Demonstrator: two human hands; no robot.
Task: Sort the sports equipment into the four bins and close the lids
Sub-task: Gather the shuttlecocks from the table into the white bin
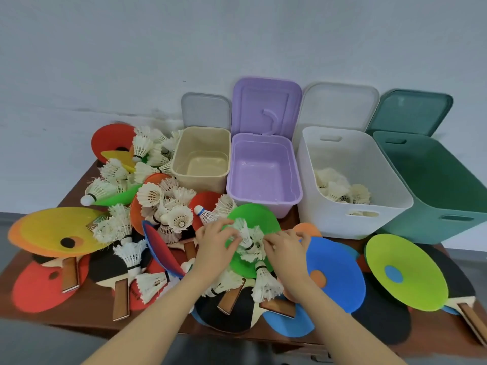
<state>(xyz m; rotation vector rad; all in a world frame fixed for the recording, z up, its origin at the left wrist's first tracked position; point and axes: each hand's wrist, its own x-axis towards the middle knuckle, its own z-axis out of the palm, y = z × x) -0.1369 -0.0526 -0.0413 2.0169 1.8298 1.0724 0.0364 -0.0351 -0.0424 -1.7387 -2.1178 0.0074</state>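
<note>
Four open bins stand along the wall: beige (181, 169), purple (297, 191), white (342, 217) and dark green (448, 204). The white bin holds several shuttlecocks (340, 189); the beige and purple ones are bare inside. A clump of white shuttlecocks (249, 241) lies on a green disc (263, 217) in the middle of the table. My left hand (214, 243) grips the clump from the left, and my right hand (286, 246) pinches it from the right. More shuttlecocks (163, 204), paddles (118, 272) and coloured discs cover the table.
Each bin's lid leans up against the wall behind it, such as the purple lid (266, 106). A blue disc (334, 275) and a lime disc (405, 272) lie right of my hands. A yellow disc (55, 230) sits at the table's left edge.
</note>
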